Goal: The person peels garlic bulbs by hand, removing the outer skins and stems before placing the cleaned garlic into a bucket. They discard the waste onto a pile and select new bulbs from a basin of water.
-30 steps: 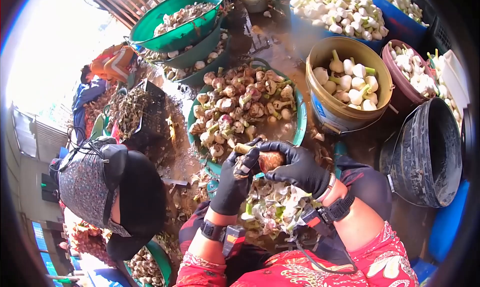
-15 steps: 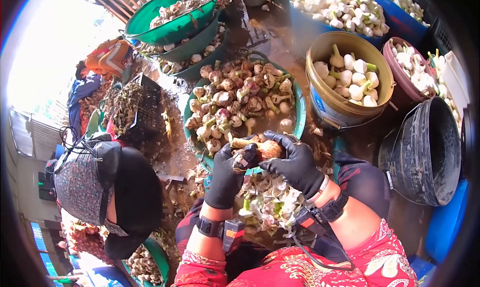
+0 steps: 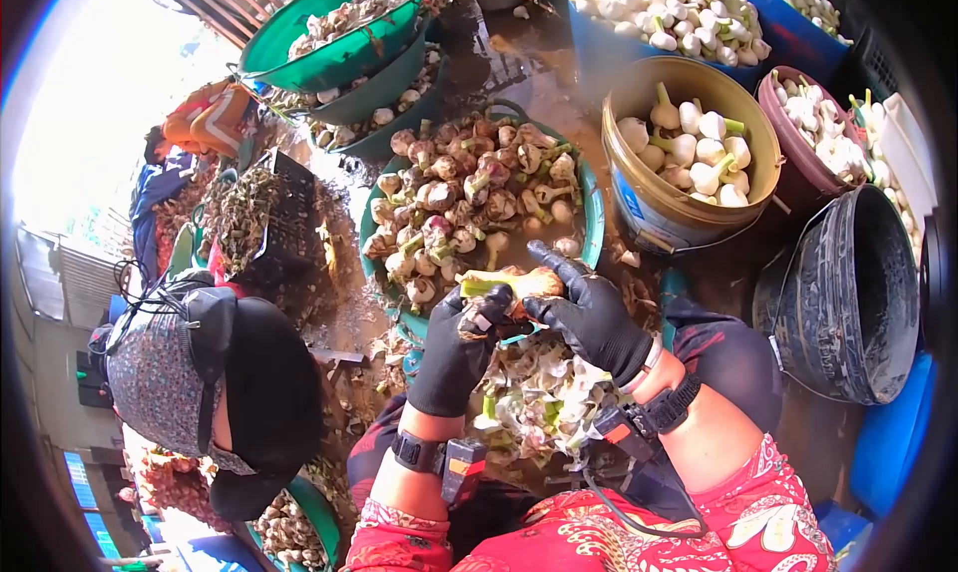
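Note:
Both my hands wear black gloves and meet over the near rim of a green basin (image 3: 596, 223) of unpeeled garlic bulbs. My left hand (image 3: 464, 337) is closed round the green stem end of a brown-skinned garlic bulb (image 3: 534, 283). At the bulb's right side, my right hand (image 3: 594, 317) touches it with the thumb low, while the index finger points up and away from it. Loose garlic peelings (image 3: 544, 402) lie in a pile below my hands, above my lap.
A yellow bucket (image 3: 624, 163) of peeled garlic stands right of the basin, with a black bucket (image 3: 813, 312) beyond. Green basins (image 3: 299, 68) are stacked at upper left. A co-worker in a patterned cap (image 3: 160, 362) is close on the left.
My right hand's index finger has lifted and straightened away from the bulb. More of the bulb and its green stem shows now. The view has shifted slightly.

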Tool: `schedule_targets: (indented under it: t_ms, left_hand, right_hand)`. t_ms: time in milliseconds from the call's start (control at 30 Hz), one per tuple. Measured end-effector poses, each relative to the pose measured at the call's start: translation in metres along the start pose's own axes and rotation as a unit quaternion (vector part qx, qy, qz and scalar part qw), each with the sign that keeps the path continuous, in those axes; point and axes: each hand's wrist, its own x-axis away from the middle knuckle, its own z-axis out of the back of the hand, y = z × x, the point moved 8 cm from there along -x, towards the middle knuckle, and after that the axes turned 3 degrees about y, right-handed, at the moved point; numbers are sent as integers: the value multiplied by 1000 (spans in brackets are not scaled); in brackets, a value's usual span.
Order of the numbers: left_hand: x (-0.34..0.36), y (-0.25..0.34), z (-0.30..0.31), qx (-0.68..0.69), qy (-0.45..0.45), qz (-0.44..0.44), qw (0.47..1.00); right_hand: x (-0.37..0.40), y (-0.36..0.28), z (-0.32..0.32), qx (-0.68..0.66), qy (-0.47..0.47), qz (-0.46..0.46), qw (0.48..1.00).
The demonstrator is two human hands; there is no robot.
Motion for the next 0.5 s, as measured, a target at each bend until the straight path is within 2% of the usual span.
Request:
schedule_targets:
  t_ms: [33, 100, 133, 200, 233, 267, 300, 333, 367, 433, 467, 500]
  left_hand:
    - [0, -6, 2, 0, 16, 24, 1000]
    - [1, -6, 4, 31, 33, 49, 998]
    - [1, -3, 10, -36, 28, 33, 998]
    - [3, -3, 16, -123, 34, 2, 992]
    - [1, -9, 22, -123, 34, 3, 992]
    - [-1, -8, 26, -187, 17, -56, 981]
    - [0, 0, 24, -249, 0, -116, 962]
    - [4, 12, 18, -369, 1, -195, 909]
    - [6, 15, 8, -436, -8, -200, 877]
    - [8, 13, -3, -408, -31, -257, 875]
    - [4, 7, 0, -283, -28, -213, 935]
    - [7, 9, 2, -283, -29, -214, 935]
  right_hand:
    - [1, 0, 2, 1, 0, -1, 1000]
    - [6, 4, -2, -46, -41, -134, 989]
    - [6, 13, -3, -47, -39, -134, 989]
    - [2, 0, 7, -48, 45, 66, 996]
    - [4, 6, 12, -48, 46, 65, 996]
    - [6, 27, -5, -235, -57, -133, 961]
    - [22, 31, -28, -402, -154, -321, 844]
    - [35, 27, -36, -354, -197, -400, 822]
    - [44, 20, -47, -394, -244, -398, 792]
    - [45, 34, -50, -457, -159, -415, 771]
    - [45, 31, -49, -457, -159, -415, 771]
    - [42, 26, -45, -442, -149, -410, 784]
